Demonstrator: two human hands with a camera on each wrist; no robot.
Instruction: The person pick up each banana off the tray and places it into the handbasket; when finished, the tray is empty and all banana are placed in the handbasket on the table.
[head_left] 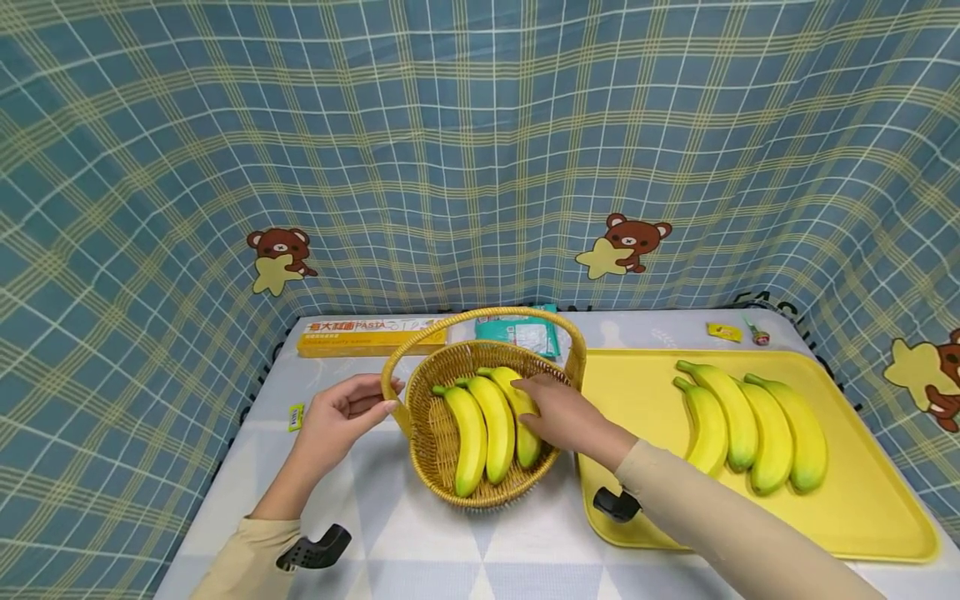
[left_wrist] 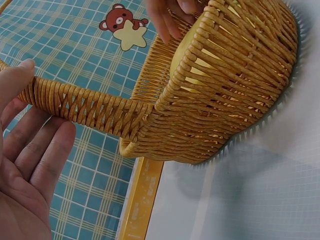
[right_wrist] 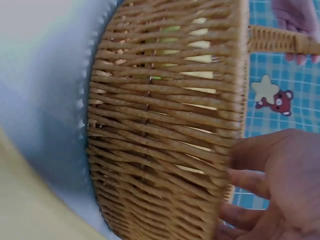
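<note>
A wicker basket (head_left: 437, 442) with an arched handle (left_wrist: 90, 107) stands on the table, holding three yellow bananas (head_left: 468, 446) side by side. My left hand (head_left: 337, 421) holds the handle's left side, thumb on one face and fingers behind it in the left wrist view. Reaching over the basket's right rim, my right hand (head_left: 564, 417) grips the rightmost banana (head_left: 529, 446). In the right wrist view, the basket wall hides the fingertips of that hand (right_wrist: 285, 175). Several more bananas (head_left: 804, 433) lie on a yellow tray (head_left: 630, 392) to the right.
Behind the basket lie a pasta box (head_left: 337, 343) and a teal packet (head_left: 551, 337). A small green-yellow packet (head_left: 296, 417) is on the left. Beyond the tray are a yellow sachet (head_left: 723, 332) and a small round item (head_left: 761, 337). A plaid curtain (head_left: 465, 183) encloses the table.
</note>
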